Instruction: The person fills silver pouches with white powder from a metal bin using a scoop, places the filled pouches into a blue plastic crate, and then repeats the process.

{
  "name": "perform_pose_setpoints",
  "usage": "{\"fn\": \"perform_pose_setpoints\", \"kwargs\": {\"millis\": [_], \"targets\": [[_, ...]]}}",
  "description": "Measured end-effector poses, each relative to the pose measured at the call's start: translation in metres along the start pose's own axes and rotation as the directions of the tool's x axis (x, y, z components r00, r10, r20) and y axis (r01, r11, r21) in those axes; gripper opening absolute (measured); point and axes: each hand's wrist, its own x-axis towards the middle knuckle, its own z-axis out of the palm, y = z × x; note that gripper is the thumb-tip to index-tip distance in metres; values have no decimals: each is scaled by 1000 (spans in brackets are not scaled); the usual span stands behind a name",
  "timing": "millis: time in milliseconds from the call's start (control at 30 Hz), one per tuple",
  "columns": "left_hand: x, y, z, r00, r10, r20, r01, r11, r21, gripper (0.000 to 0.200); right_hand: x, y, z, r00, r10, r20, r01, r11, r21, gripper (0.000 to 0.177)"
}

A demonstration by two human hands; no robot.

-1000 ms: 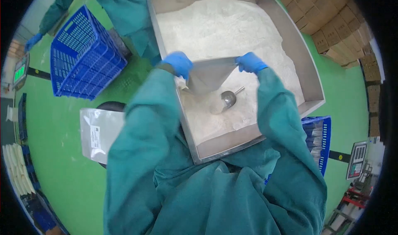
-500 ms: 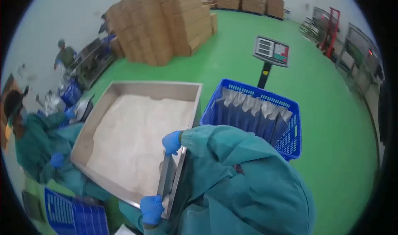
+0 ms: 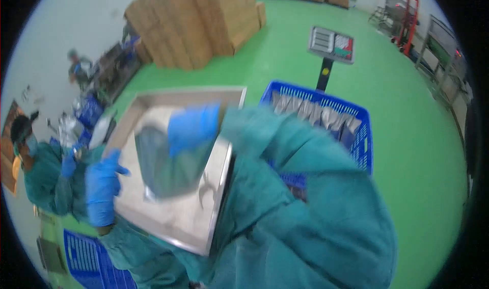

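Observation:
My right hand, in a blue glove and smeared by motion, is closed at the upper edge of a smooth grey-green metal-looking piece. That piece is tilted over the pale powder in a large steel tray. My left hand, also gloved in blue, is at the tray's left side with thumb and forefinger apart and nothing in it. A thin curved thing shows on the powder below my right hand.
Right of the tray stands a blue basket of upright silver pouches, with a scale display behind. A co-worker sits at the left, near another blue basket. Stacked cartons stand farther back.
Both hands were on a long grey metal piece at the tray's right edge. My left hand has let go and moved left; my right hand has lifted the piece up over the powder.

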Motion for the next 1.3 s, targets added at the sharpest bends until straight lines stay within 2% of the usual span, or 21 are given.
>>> {"fn": "perform_pose_setpoints", "kwargs": {"millis": [33,67,133,233,300,400,467,500,567,633,700,767,800,833,867,900,1000,1067,1100,1233,1300], "targets": [[-15,-1,-18,997,45,-55,-49,997,-60,36,-9,6,-23,999,49,17,-46,985,-167,31],[-24,-10,-25,990,86,-113,-100,988,-120,33,-19,-11,-64,985,140,97,-126,982,-139,30],[-25,-53,-18,1000,20,-5,-21,994,-104,32,-35,-12,-98,978,183,102,-185,983,15,30],[-38,-65,23,987,-54,151,69,993,-97,40,-48,-17,-119,843,507,183,-457,852,-254,30],[-35,-74,43,964,-127,234,152,984,-89,58,-67,27,-83,752,634,180,-551,755,-357,31],[-24,-112,44,959,-246,143,248,969,0,39,-118,105,-36,741,636,217,-443,705,-554,34],[-15,-157,28,975,-165,-148,126,961,-246,19,-168,164,9,721,679,139,-526,667,-529,35],[-14,-169,23,975,-165,-146,128,964,-234,19,-183,177,27,720,680,139,-533,669,-518,35],[-16,-187,17,950,-206,-233,128,941,-313,21,-210,198,63,567,821,70,-766,557,-322,36],[-17,-193,20,963,-202,-178,149,951,-272,22,-239,233,117,428,899,96,-871,438,-223,38],[-13,-199,28,972,-197,-125,164,958,-234,23,-271,272,205,376,922,-89,-917,357,-181,39],[-8,-202,41,943,-311,-114,272,923,-272,26,-285,293,277,261,965,9,-943,257,-209,37],[-7,-206,46,944,-312,-110,275,925,-262,26,-276,280,282,210,976,-61,-974,204,-94,37],[-6,-211,49,976,-115,-187,106,993,-57,27,-267,277,276,192,981,4,-975,191,-112,34],[-7,-215,47,944,-271,-189,241,956,-167,29,-255,278,265,176,982,70,-973,184,-138,33],[-7,-219,45,888,-420,-187,363,890,-278,30,-247,275,256,174,981,79,-973,184,-137,33],[0,-206,58,885,-432,-172,391,891,-230,32,-244,271,253,255,964,75,-960,261,-97,31],[6,-215,70,901,-400,-167,368,909,-195,33,-245,279,273,396,894,211,-846,445,-294,24],[8,-217,75,913,-371,-170,345,925,-161,34,-242,271,277,249,966,74,-954,258,-154,22],[10,-213,76,914,-386,-128,365,917,-159,35,-245,277,280,259,962,87,-957,267,-111,21],[14,-202,83,920,-367,-139,348,927,-143,36,-264,299,309,416,878,238,-831,473,-293,25]]}}
